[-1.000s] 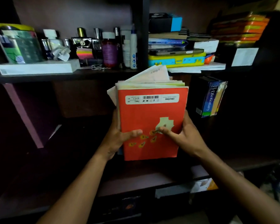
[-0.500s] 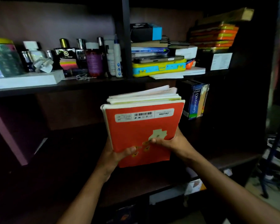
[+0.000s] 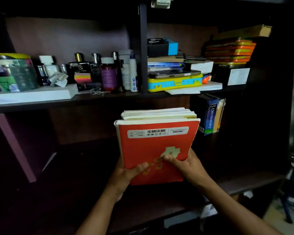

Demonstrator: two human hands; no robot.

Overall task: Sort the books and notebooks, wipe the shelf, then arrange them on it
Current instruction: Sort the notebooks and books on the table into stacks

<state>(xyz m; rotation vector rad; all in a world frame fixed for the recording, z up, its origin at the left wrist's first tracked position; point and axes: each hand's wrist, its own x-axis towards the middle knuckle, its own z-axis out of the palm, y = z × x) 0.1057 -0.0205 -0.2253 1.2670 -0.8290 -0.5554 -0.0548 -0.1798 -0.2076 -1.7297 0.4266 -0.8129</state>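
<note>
Currently holding a stack of notebooks (image 3: pixel 157 148) upright in both hands, just above the dark lower shelf (image 3: pixel 78 180), orange cover facing the camera with its label upside down. Judging progress: well into the arranging stage, perhaps. Already standing at the right end of that shelf, under the upper board: a blue dictionary (image 3: pixel 210 118) with a few other volumes beside it. Remaining, as far as visible: setting this stack down on the shelf, presumably toward the dictionary. Cannot tell whether wiping is done; shelf surface too dark to judge, no cloth in view.

Left hand (image 3: pixel 126 175) gripping the stack's lower left corner, thumb lying across the front cover, other fingers hidden behind. Right hand (image 3: pixel 187 164) gripping the lower right edge, thumb pressing on the pale sticker on the cover, remaining fingers wrapping round the back, out of sight. Both grips closed on the stack; no slack visible. Stack leaning slightly left, loose pale pages showing at its top edge, not quite squared.

Noting on the upper shelf (image 3: pixel 109 97), not part of this step: bottles (image 3: pixel 109 75), a yellow-and-blue case (image 3: pixel 175 83), stacked orange tins (image 3: pixel 229 51).
</note>
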